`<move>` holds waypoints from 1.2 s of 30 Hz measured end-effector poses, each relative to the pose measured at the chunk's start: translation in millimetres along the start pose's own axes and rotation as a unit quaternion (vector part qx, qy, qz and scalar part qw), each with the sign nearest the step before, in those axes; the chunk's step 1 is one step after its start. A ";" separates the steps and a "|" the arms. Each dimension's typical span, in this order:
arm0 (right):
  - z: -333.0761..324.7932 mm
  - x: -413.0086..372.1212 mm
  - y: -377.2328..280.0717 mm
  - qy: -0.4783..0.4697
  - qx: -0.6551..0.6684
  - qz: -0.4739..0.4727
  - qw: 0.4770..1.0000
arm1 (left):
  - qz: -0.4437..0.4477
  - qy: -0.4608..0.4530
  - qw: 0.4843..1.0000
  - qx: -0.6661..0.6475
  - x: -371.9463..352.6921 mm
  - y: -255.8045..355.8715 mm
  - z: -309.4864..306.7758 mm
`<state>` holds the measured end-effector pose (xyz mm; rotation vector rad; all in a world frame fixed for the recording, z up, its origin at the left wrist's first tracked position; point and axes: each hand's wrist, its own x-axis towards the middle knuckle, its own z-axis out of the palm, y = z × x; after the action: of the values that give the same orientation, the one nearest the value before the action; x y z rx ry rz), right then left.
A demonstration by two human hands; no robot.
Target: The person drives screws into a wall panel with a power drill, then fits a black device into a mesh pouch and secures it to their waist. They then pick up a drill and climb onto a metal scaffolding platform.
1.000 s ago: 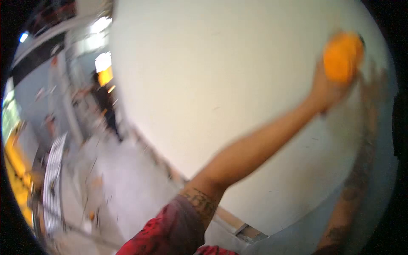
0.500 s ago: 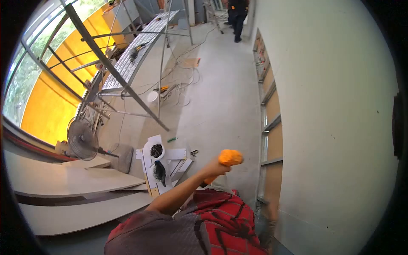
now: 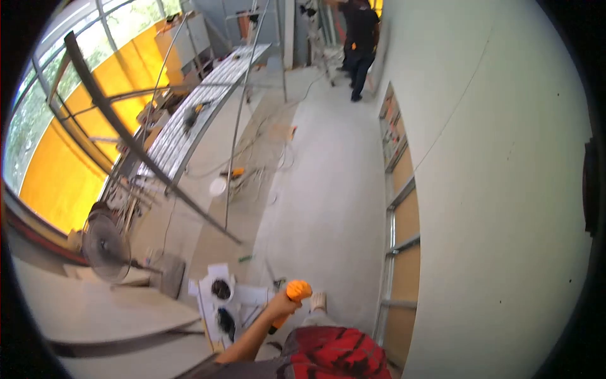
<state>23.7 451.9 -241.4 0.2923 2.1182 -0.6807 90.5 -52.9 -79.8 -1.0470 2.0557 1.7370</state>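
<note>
An orange power tool [image 3: 298,290], with a dark lower end, is in my left hand [image 3: 282,306], whose fingers are wrapped round it. The hand is low in the view, in front of my red patterned shirt. To its left stands a white work surface [image 3: 251,295] bearing a round container of dark small items [image 3: 221,290] and a black object [image 3: 225,321]. My foot [image 3: 319,301] shows just right of the tool. My right hand is out of view.
Scaffold poles [image 3: 145,155] and a long metal plank [image 3: 183,126] stand at the left. A fan [image 3: 107,247] and large boards [image 3: 95,303] lie nearer. On the right runs a wall [image 3: 486,189] with an open framed strip. A person [image 3: 361,47] stands at the back.
The view has tilted up, so the room sits lower and more of the far person shows. My left hand with the orange tool now appears lower and further left.
</note>
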 end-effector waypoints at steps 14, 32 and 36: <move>-52.1 99.0 -451.0 -0.297 0.419 -0.135 0.847 | 0.243 -0.029 0.961 0.130 154.2 178.2 -5.3; -137.7 327.7 -963.9 -0.394 0.293 -0.131 0.861 | 0.242 0.129 0.954 0.122 360.4 377.2 -331.7; -125.4 383.1 -998.6 -0.334 0.005 -0.037 0.942 | 0.321 0.317 0.886 0.107 389.9 426.0 -468.3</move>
<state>-725.2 -313.3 -126.7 -0.0223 1.4791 -0.7116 -349.5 -616.9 123.2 -1.0195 3.2224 1.4497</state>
